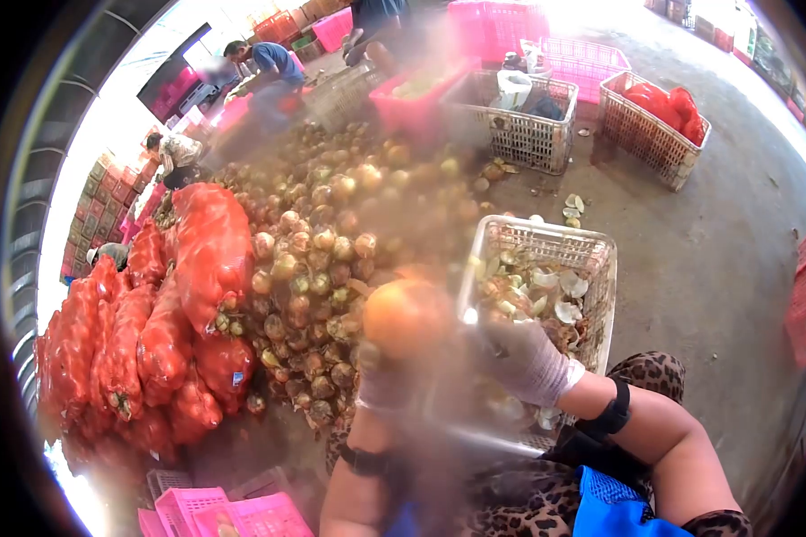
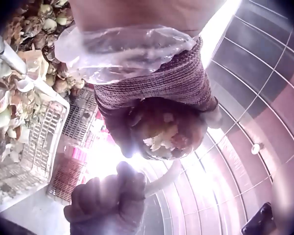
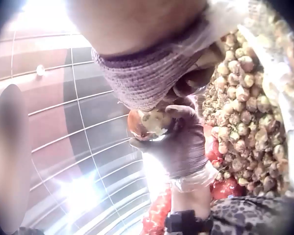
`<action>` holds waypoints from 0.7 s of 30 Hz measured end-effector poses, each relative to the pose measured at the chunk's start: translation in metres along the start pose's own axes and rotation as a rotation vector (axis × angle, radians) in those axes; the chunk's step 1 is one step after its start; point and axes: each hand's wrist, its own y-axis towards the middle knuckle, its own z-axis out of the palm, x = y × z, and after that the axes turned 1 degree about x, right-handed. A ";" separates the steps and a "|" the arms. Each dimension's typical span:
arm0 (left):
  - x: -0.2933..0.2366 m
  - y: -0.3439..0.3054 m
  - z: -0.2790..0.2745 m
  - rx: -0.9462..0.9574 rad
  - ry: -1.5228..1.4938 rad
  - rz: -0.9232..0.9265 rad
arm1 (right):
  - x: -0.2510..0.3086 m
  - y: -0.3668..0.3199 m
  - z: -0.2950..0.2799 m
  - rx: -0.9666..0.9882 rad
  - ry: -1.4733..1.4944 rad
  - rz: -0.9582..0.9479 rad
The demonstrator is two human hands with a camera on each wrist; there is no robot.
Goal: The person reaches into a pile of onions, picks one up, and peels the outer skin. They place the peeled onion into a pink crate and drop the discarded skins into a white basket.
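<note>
My gloved left hand (image 1: pixel 387 380) grips an onion (image 1: pixel 407 315), which looks large and orange through the lens smear in the head view. Patches of torn pale skin show on that onion (image 2: pixel 164 134) in the left wrist view, with my fingers round its sides. Close by, my right hand (image 2: pixel 108 198) is curled into a fist. A pale, curved strip (image 2: pixel 162 180) sticks out from its thumb side toward the onion; I cannot tell whether it is a blade or peel. In the head view my gloved right hand (image 1: pixel 521 358) is over the near part of a white crate (image 1: pixel 605 295).
Peeled skins and onion pieces (image 1: pixel 546 291) lie in the white crate. A large onion heap (image 1: pixel 322 259) spreads ahead, beside stacked red mesh sacks (image 1: pixel 166 331) on the left. Pink crates (image 1: pixel 233 512) stand at lower left, more crates (image 1: pixel 528 121) behind. Other people (image 1: pixel 273 63) work farther back.
</note>
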 end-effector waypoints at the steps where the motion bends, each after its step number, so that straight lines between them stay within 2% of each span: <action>1: 0.001 0.004 -0.002 -0.004 0.006 0.007 | -0.009 0.001 0.009 0.009 0.246 0.044; 3: 0.003 0.004 -0.005 -0.023 0.030 -0.007 | -0.021 -0.001 0.018 0.049 0.381 0.055; 7: -0.002 0.002 -0.015 -0.112 0.069 -0.046 | -0.015 0.005 0.009 0.149 -0.038 -0.099; 8: -0.002 0.001 -0.013 -0.132 0.098 -0.010 | -0.011 0.006 0.007 0.165 -0.134 -0.143; 11: -0.005 0.003 0.008 -0.150 0.249 0.170 | -0.026 0.003 0.021 0.237 -0.151 0.058; 13: -0.003 0.007 0.017 -0.116 0.370 0.322 | -0.068 0.004 0.041 0.352 -0.315 -0.066; 14: -0.002 0.007 0.019 -0.087 0.434 0.395 | -0.069 0.004 0.042 0.354 -0.372 -0.097; 17: -0.008 0.000 0.005 -0.114 0.332 0.136 | -0.041 0.008 0.025 0.276 -0.501 -0.151; 19: 0.004 0.001 -0.009 -0.075 0.106 0.072 | -0.043 0.012 0.032 0.363 -0.573 -0.102; 21: 0.013 0.001 -0.012 -0.088 -0.049 0.040 | -0.038 0.017 0.029 0.528 -0.591 0.072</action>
